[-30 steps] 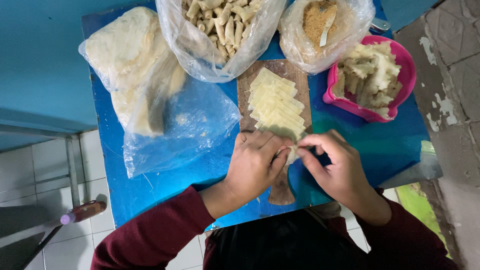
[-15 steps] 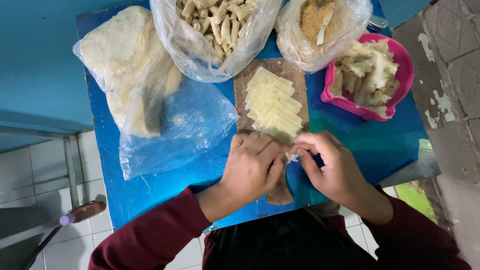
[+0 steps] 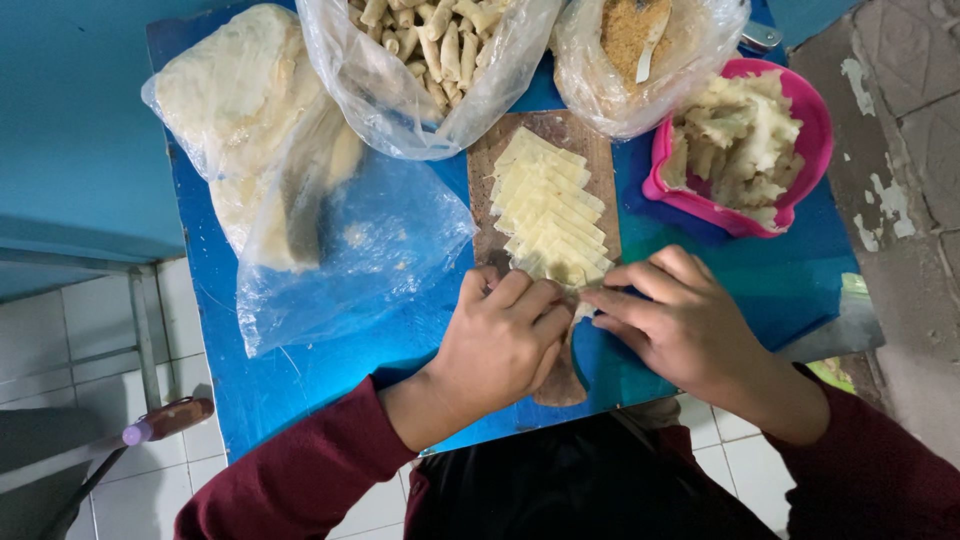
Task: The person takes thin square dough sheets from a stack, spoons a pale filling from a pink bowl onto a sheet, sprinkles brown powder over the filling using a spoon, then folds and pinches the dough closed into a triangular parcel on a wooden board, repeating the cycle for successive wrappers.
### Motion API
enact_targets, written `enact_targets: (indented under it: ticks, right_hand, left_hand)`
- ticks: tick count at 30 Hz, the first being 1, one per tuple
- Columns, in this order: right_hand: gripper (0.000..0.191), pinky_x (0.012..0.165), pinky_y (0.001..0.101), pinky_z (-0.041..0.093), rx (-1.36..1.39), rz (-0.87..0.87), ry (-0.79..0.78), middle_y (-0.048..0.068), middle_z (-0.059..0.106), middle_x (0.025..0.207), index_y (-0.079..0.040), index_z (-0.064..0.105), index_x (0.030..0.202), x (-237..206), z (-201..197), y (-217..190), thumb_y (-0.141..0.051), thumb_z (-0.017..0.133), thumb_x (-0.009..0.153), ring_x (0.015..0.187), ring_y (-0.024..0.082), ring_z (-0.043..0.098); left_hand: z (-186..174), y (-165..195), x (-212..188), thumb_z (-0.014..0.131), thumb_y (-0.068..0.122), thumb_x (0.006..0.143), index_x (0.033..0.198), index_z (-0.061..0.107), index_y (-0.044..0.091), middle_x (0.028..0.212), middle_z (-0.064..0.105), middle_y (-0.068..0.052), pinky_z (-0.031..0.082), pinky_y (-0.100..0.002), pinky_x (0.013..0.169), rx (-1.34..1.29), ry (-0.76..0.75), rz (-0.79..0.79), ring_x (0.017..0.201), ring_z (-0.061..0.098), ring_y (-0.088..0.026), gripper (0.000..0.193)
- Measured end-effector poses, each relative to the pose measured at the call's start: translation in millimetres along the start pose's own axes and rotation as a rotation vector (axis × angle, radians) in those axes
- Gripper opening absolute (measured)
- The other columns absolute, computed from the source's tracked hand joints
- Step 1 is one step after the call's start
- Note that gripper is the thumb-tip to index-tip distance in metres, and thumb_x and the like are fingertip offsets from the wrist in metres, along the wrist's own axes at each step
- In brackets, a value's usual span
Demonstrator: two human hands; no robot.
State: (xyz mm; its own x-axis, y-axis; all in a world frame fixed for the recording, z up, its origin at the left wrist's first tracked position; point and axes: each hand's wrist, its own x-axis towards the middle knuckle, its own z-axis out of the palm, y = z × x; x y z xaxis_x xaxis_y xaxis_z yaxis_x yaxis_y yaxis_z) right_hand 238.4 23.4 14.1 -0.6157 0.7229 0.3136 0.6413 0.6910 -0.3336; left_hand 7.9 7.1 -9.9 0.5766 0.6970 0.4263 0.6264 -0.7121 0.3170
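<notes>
Pale yellow dough squares [image 3: 548, 215] lie fanned in a stack on a brown wooden board [image 3: 490, 160] on the blue table [image 3: 300, 380]. My left hand [image 3: 500, 345] and my right hand [image 3: 680, 320] meet at the near end of the stack, fingers curled together over a small pale piece of dough that is mostly hidden between them. Both sleeves are dark red.
A clear bag of pale dough [image 3: 260, 150] lies at the left. A bag of rolled pastries [image 3: 430, 50] and a bag of brown crumbs [image 3: 640, 50] sit at the back. A pink bowl [image 3: 790, 205] of pale pieces stands at the right. A knife handle [image 3: 165, 420] shows low left.
Both hands have stayed at the near end of the board, with the fingers shifting slightly around the small dough piece. The view has tilted a little.
</notes>
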Motion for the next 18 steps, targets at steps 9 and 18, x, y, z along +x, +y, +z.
enact_targets:
  ticks: [9, 18]
  right_hand:
    - [0.012, 0.078, 0.0389, 0.048, 0.055, -0.022, 0.023, 0.005, 0.064, 0.091, -0.005, 0.071, 0.092, 14.9, 3.6, 4.9, -0.007, 0.076, 0.081, 0.086, 0.027, 0.058]
    - [0.012, 0.078, 0.0374, 0.049, 0.179, 0.065, -0.026, 0.007, 0.064, 0.093, -0.003, 0.068, 0.093, 21.1, 1.0, 3.6, -0.004, 0.074, 0.084, 0.087, 0.030, 0.058]
  left_hand:
    - [-2.8, 0.9, 4.8, 0.072, 0.031, 0.086, 0.100, 0.068, 0.007, 0.102, 0.064, -0.007, 0.040, -0.045, 0.085, -0.112, 0.001, -0.095, 0.094, 0.058, -0.026, 0.028]
    - [7.4, 0.3, 3.4, 0.069, 0.024, 0.093, 0.100, 0.068, 0.009, 0.099, 0.063, -0.006, 0.041, -0.044, 0.085, -0.051, 0.032, -0.120, 0.094, 0.059, -0.026, 0.017]
